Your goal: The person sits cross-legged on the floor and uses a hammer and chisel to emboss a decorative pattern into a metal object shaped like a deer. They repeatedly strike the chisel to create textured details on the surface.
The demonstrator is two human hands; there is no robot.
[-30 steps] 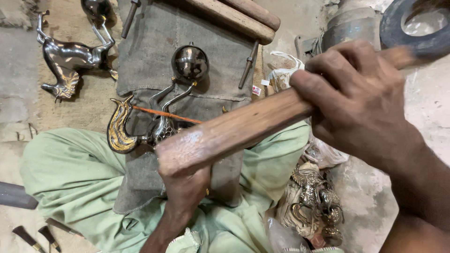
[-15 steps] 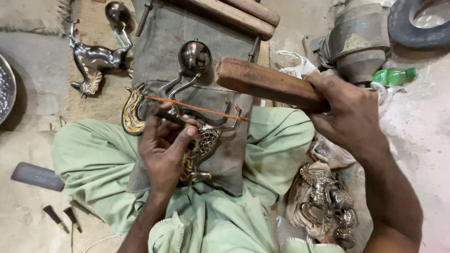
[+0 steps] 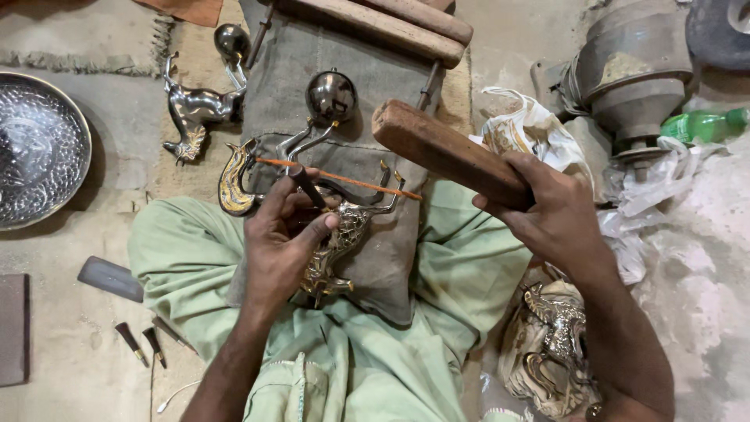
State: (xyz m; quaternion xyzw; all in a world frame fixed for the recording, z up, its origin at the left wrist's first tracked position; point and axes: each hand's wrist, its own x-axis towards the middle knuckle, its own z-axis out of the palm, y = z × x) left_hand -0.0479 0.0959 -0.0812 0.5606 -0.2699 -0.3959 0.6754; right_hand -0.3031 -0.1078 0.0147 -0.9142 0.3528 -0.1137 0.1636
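Hands first: the left hand (image 3: 283,234) pinches a dark punch (image 3: 307,187) upright against the brass figurine (image 3: 332,242) lying on the grey cloth (image 3: 391,250) over the lap; the right hand (image 3: 551,215), at three o'clock from it, grips a wooden mallet block (image 3: 445,152) raised above. I judge this chasing work, mid-stroke; a square blow on the punch head is called for.

A brass animal figurine (image 3: 332,246), gold and silver toned with chased pattern, lies on a grey cloth pad over the lap, its legs and curved tail spread flat. A dark punch (image 3: 306,186) stands tilted on its back, pinched in the left hand (image 3: 285,242); its tip is hidden, probably touching the metal. A worn brown wooden mallet block (image 3: 445,152), held in the right hand (image 3: 558,223), hangs raised to the right, far end uppermost.
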